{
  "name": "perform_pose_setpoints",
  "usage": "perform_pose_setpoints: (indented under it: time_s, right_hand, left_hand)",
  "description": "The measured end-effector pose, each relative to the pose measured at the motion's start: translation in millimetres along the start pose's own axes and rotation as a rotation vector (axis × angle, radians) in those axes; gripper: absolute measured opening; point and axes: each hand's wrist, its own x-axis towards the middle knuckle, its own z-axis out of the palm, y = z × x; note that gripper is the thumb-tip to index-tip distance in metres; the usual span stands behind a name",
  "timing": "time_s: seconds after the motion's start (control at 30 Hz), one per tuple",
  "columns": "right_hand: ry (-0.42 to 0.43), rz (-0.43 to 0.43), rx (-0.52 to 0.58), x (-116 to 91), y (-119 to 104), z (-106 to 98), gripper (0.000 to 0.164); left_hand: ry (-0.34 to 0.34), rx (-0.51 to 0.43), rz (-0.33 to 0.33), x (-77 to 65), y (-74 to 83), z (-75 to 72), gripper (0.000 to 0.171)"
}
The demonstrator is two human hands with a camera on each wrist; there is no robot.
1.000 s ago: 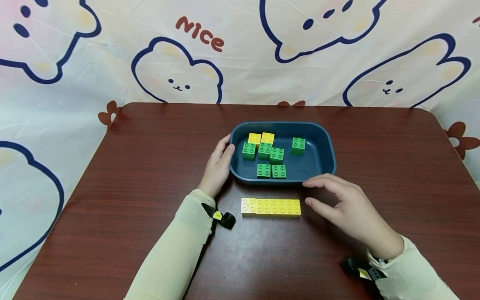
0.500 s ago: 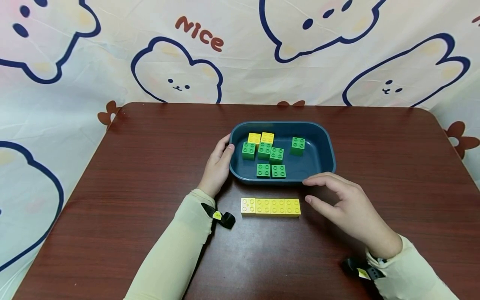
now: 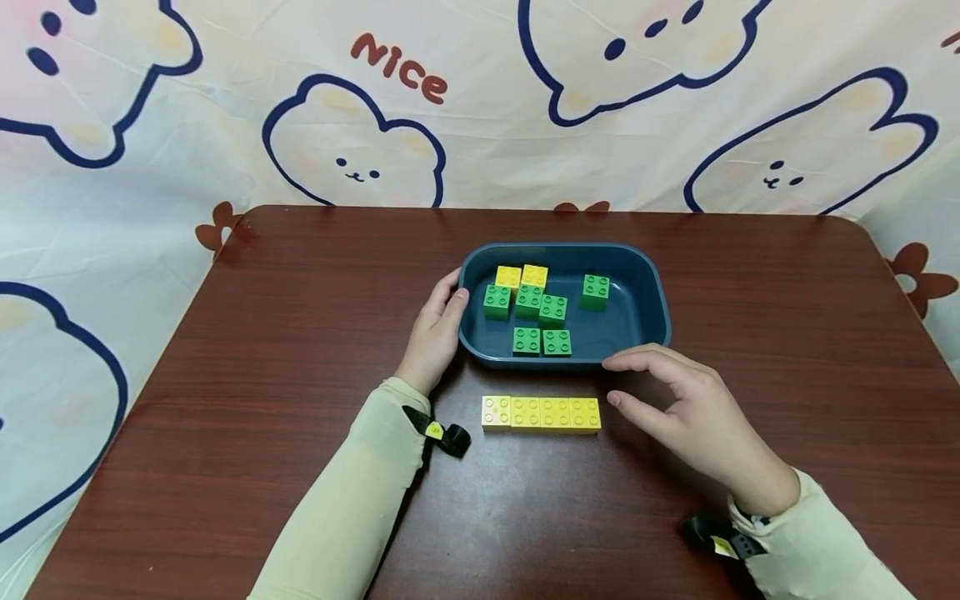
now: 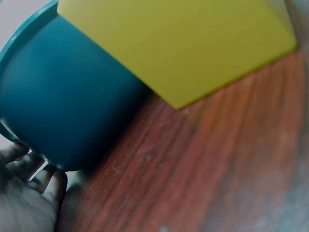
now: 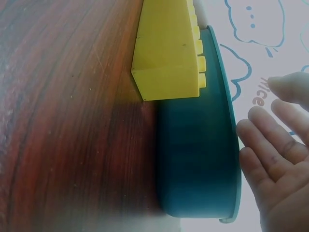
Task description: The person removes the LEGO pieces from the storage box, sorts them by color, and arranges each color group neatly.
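A dark blue tray (image 3: 637,325) stands mid-table with several green bricks (image 3: 552,311) and two yellow bricks (image 3: 535,276) inside. My left hand (image 3: 433,333) rests at its left end, fingertips against the outer wall, as the left wrist view also shows. Relaxed fingers of my right hand (image 3: 697,425) reach the tray's front right corner, the index fingertip right at the rim and the thumb apart below it. Between the hands, in front of the tray, lies a straight row of yellow toy bricks (image 3: 541,415), studs up, which neither hand touches.
The brown wooden table (image 3: 300,375) spreads out around the tray. Behind its far edge hangs a pale printed cloth (image 3: 480,150) with cartoon outlines. A black wrist strap with a camera (image 3: 453,440) sits on the left sleeve, another (image 3: 723,537) on the right.
The right hand has shifted very slightly to the left at the tray's corner. The left hand, tray and bricks stay where they were.
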Motion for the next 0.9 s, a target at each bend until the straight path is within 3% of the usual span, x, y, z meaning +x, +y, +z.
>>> perform_pose_setpoints:
  time_s: [0.47, 0.9]
  right_hand:
    - [-0.012, 0.016, -0.027, 4, -1, 1, 0.034]
    - [-0.028, 0.085, -0.004, 11, -2, -1, 0.022]
  left_hand:
    - [-0.007, 0.002, -0.002, -1.2, 0.5, -0.6, 0.046]
    - [-0.004, -0.005, -0.001, -0.9, 0.7, 0.2, 0.046]
